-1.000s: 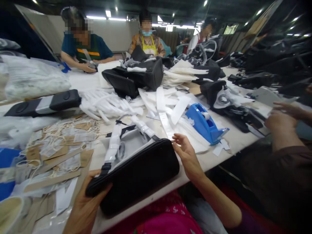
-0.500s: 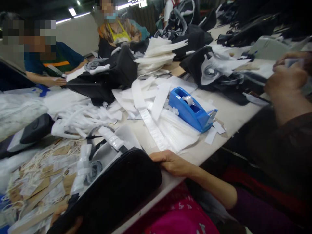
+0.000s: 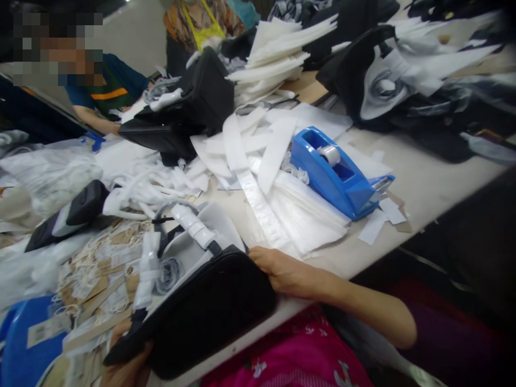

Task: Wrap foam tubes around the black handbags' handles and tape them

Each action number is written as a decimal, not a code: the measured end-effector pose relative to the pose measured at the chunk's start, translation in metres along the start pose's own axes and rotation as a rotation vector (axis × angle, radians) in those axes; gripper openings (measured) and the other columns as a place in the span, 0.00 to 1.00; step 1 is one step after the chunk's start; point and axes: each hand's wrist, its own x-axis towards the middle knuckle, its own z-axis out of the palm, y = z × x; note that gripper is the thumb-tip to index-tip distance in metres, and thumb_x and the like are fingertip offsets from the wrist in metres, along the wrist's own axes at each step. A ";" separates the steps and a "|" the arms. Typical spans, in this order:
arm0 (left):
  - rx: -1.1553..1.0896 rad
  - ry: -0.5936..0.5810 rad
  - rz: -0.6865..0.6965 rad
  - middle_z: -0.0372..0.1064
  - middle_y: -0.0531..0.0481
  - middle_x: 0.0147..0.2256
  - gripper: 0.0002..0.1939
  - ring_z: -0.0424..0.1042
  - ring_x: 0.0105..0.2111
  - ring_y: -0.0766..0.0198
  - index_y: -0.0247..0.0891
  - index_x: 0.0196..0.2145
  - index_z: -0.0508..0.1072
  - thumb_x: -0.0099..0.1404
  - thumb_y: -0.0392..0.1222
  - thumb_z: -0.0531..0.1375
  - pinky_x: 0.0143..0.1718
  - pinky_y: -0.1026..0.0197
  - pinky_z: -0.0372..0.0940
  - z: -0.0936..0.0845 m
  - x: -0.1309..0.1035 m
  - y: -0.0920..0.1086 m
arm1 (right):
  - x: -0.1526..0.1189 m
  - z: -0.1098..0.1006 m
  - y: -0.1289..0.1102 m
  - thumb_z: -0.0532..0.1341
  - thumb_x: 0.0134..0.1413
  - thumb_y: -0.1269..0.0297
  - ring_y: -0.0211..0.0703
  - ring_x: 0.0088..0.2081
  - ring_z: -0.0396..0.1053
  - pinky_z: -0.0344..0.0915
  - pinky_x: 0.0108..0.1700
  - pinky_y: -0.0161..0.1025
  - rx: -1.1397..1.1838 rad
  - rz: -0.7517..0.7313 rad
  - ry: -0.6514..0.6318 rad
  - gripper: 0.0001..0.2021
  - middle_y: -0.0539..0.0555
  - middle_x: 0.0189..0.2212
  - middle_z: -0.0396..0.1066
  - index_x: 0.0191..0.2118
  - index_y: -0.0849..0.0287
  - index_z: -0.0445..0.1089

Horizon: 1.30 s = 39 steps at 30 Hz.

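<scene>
The bag (image 3: 213,312) is black, its handle wraps (image 3: 193,226) white, the dispenser (image 3: 328,174) blue, the lap cloth (image 3: 290,349) pink with white figures, the far apron (image 3: 207,29) yellow.

Right sleeve (image 3: 447,338) dark purple, ends around the elbow, forearm (image 3: 363,303) bare below it. Bright magenta garment (image 3: 302,352) on the torso/lap: small white printed motifs (image 3: 344,374), shapes too blurred to make out.

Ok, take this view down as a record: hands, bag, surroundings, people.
Left hand: grips the left end of the black round-cornered bag
Right hand: grips its right end
Bag straps: wrapped in white material
Right of bag: blue plastic tape dispenser, thin white sheets
Left of bag: brown card tags with cream strings
Opposite: person in teal top, person in yellow apron
</scene>
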 end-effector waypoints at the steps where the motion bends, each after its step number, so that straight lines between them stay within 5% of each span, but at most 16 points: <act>1: -0.019 -0.010 -0.002 0.68 0.61 0.27 0.27 0.66 0.27 0.69 0.43 0.32 0.65 0.35 0.37 0.73 0.26 0.72 0.66 0.002 -0.001 0.001 | -0.001 -0.001 -0.004 0.50 0.47 0.84 0.38 0.34 0.66 0.64 0.40 0.35 0.021 0.054 0.128 0.14 0.50 0.28 0.67 0.27 0.59 0.66; 4: -0.030 -0.042 -0.001 0.68 0.59 0.26 0.27 0.65 0.26 0.68 0.40 0.30 0.65 0.33 0.38 0.73 0.26 0.71 0.64 0.003 -0.001 0.004 | 0.004 -0.001 -0.015 0.52 0.57 0.75 0.39 0.40 0.67 0.64 0.45 0.39 0.155 0.172 0.412 0.10 0.53 0.37 0.68 0.39 0.58 0.68; 5: -0.035 -0.050 0.015 0.67 0.59 0.25 0.27 0.65 0.27 0.68 0.39 0.30 0.66 0.33 0.39 0.74 0.26 0.70 0.64 0.002 -0.002 0.004 | 0.009 0.000 -0.019 0.55 0.58 0.70 0.41 0.44 0.67 0.64 0.48 0.41 0.225 0.185 0.409 0.11 0.56 0.42 0.68 0.46 0.58 0.66; 7: -0.060 -0.067 0.069 0.68 0.58 0.27 0.25 0.65 0.28 0.67 0.38 0.30 0.66 0.35 0.39 0.73 0.28 0.69 0.64 0.001 -0.002 0.002 | 0.020 0.006 -0.025 0.63 0.52 0.62 0.46 0.52 0.64 0.62 0.53 0.45 0.321 0.234 0.303 0.28 0.59 0.52 0.64 0.59 0.57 0.57; 9: -0.070 -0.104 0.125 0.68 0.57 0.29 0.23 0.66 0.30 0.66 0.38 0.33 0.67 0.40 0.39 0.72 0.32 0.68 0.63 -0.001 -0.003 -0.002 | 0.031 0.015 -0.030 0.68 0.45 0.60 0.49 0.54 0.63 0.60 0.55 0.47 0.299 0.329 0.250 0.40 0.60 0.54 0.63 0.63 0.56 0.51; 14: -0.013 -0.120 0.302 0.66 0.53 0.34 0.17 0.66 0.38 0.61 0.39 0.36 0.69 0.49 0.41 0.68 0.45 0.59 0.62 -0.004 -0.005 -0.014 | 0.038 0.036 -0.045 0.67 0.43 0.58 0.48 0.45 0.68 0.62 0.51 0.44 0.127 0.491 0.362 0.30 0.53 0.44 0.69 0.54 0.56 0.64; 17: 0.048 -0.076 0.485 0.63 0.49 0.44 0.13 0.61 0.51 0.55 0.40 0.35 0.69 0.51 0.40 0.66 0.57 0.53 0.52 -0.004 -0.006 -0.017 | 0.035 0.040 -0.050 0.67 0.43 0.56 0.46 0.39 0.68 0.63 0.45 0.42 0.108 0.494 0.370 0.23 0.51 0.38 0.71 0.47 0.56 0.67; 21: 0.069 -0.099 0.573 0.59 0.47 0.50 0.09 0.56 0.57 0.55 0.39 0.33 0.68 0.55 0.39 0.64 0.59 0.56 0.49 -0.004 -0.008 -0.015 | 0.032 0.043 -0.054 0.67 0.44 0.54 0.44 0.35 0.67 0.62 0.40 0.39 0.030 0.494 0.406 0.19 0.49 0.34 0.70 0.42 0.55 0.67; 28: -0.134 -0.298 0.399 0.66 0.55 0.34 0.14 0.65 0.37 0.64 0.40 0.39 0.66 0.57 0.43 0.64 0.42 0.65 0.59 -0.009 -0.008 -0.021 | 0.030 0.053 -0.057 0.68 0.41 0.52 0.41 0.31 0.66 0.62 0.33 0.36 0.042 0.540 0.459 0.21 0.47 0.29 0.68 0.41 0.55 0.66; 39: -0.269 -0.281 0.221 0.69 0.52 0.31 0.20 0.67 0.32 0.63 0.35 0.37 0.73 0.52 0.52 0.66 0.36 0.64 0.63 0.001 0.013 -0.021 | 0.037 0.065 -0.033 0.70 0.38 0.50 0.40 0.28 0.63 0.60 0.31 0.36 0.065 0.532 0.583 0.20 0.47 0.25 0.67 0.35 0.58 0.70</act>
